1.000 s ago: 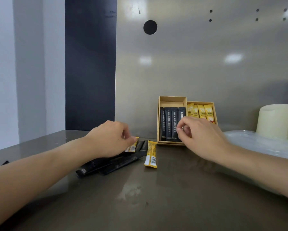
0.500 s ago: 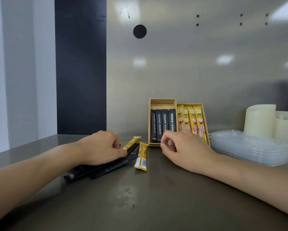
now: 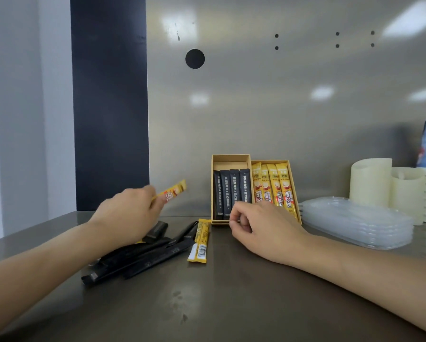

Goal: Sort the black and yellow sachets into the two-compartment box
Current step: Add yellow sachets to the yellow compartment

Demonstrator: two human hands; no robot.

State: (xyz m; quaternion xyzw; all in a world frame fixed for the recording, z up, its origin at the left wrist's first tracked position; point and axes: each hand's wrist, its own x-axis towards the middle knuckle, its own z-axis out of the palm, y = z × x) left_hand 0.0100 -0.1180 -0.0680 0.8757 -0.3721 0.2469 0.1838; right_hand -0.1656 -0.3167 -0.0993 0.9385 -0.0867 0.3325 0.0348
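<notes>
Lifting off the grey metal tabletop (image 3: pixel 231 304), the yellow stick sachet with red lettering (image 3: pixel 173 193) is now held in the air. It is pinched between the thumb and fingers of the left hand (image 3: pixel 130 213). Half a second ago it lay flat under that hand. The left hand is raised above the loose pile of black stick sachets (image 3: pixel 142 257), and the held sachet points up and right, toward the brown cardboard two-compartment box (image 3: pixel 231 156).

The right hand (image 3: pixel 253 225) has drawn back from the box and rests on the tabletop just before its front edge. Its fingers are loosely curled, and nothing shows in them.

Status, as judged:
- The row of four black sachets (image 3: pixel 232 193) fills the left compartment.
- The row of four yellow sachets (image 3: pixel 272 186) stands in the right compartment, the likely destination of the held sachet.
- A second yellow sachet with a barcode (image 3: pixel 200 243) and the black pile remain unsorted.
</notes>
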